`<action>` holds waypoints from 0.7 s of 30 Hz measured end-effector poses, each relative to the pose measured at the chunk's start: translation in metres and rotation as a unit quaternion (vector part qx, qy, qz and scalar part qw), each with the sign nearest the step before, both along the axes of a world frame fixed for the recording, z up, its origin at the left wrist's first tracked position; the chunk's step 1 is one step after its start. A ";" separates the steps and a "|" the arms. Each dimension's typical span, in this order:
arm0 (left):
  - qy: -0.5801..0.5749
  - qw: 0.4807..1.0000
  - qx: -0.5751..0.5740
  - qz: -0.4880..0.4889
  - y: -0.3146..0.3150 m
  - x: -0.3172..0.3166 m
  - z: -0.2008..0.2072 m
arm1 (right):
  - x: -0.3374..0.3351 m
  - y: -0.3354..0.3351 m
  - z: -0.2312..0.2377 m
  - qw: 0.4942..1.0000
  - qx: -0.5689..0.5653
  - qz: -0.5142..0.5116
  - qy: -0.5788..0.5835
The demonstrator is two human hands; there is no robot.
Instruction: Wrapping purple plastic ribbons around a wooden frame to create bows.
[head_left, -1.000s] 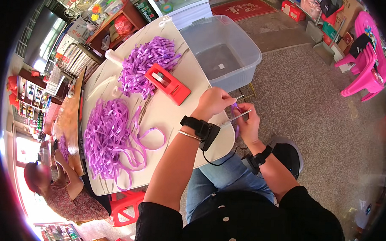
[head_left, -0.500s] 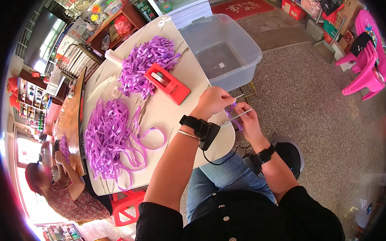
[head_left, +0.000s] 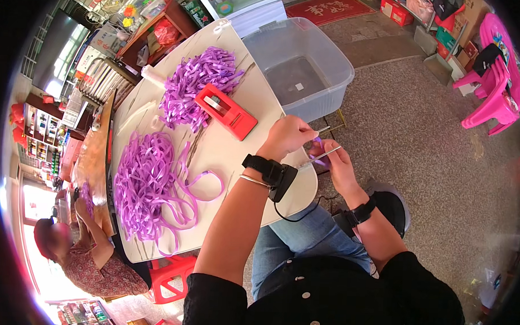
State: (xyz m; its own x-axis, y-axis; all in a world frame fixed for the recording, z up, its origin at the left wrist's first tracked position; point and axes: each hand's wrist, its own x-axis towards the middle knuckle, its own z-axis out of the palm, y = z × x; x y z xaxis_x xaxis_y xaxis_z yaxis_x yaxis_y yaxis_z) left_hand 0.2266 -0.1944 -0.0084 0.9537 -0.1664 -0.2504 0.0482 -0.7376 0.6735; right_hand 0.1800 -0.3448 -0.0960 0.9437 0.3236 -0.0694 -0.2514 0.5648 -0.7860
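Note:
Past the table's right edge, my left hand (head_left: 289,134) is closed in a pinch on a purple ribbon (head_left: 318,144) beside the tip of a thin metal rod. My right hand (head_left: 341,168) is also closed, its fingers pinching the ribbon at a second thin metal rod (head_left: 328,153) that slants out from the table edge. Fingers partly hide how the ribbon runs around the rods. On the table lie a loose heap of long purple ribbon (head_left: 147,184) and a pile of short looped purple ribbon pieces (head_left: 203,74).
A red box-shaped holder (head_left: 235,122) lies on the white table (head_left: 231,178). Beyond its right edge stands a clear plastic bin (head_left: 331,99). A black cable (head_left: 295,221) hangs near my lap. Another person (head_left: 99,266) sits at the left, handling purple ribbon. Pink chairs (head_left: 494,105) stand far right.
My right hand has shifted slightly, and the ribbon that hung below the rods is drawn up between my hands. My left hand stays nearly in place.

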 end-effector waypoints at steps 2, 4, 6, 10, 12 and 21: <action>-0.001 1.000 -0.001 0.001 -0.001 0.000 -0.001 | 0.003 0.003 -0.006 0.992 -0.064 -0.045 -0.103; -0.003 1.000 -0.001 0.002 0.000 0.000 -0.002 | 0.002 0.007 -0.010 0.988 -0.083 -0.064 -0.111; -0.015 1.000 0.006 0.004 0.000 -0.001 -0.003 | 0.002 0.008 -0.013 0.984 -0.102 -0.083 -0.118; -0.015 1.000 0.006 0.000 0.001 0.000 -0.003 | 0.003 0.001 -0.005 0.993 -0.079 -0.055 -0.067; -0.010 1.000 -0.007 0.004 0.001 -0.001 -0.001 | 0.006 -0.006 -0.003 1.000 -0.025 0.003 -0.004; -0.020 1.000 -0.005 -0.008 0.000 0.000 -0.001 | 0.007 -0.027 -0.001 0.990 0.084 0.105 0.047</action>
State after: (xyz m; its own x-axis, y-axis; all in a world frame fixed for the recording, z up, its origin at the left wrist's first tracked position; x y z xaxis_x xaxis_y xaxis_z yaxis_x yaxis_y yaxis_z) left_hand 0.2261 -0.1943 -0.0098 0.9602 -0.1841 -0.2101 0.0092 -0.7307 0.6827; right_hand 0.1872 -0.3718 -0.0972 0.8463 0.5265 -0.0814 -0.4443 0.6132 -0.6531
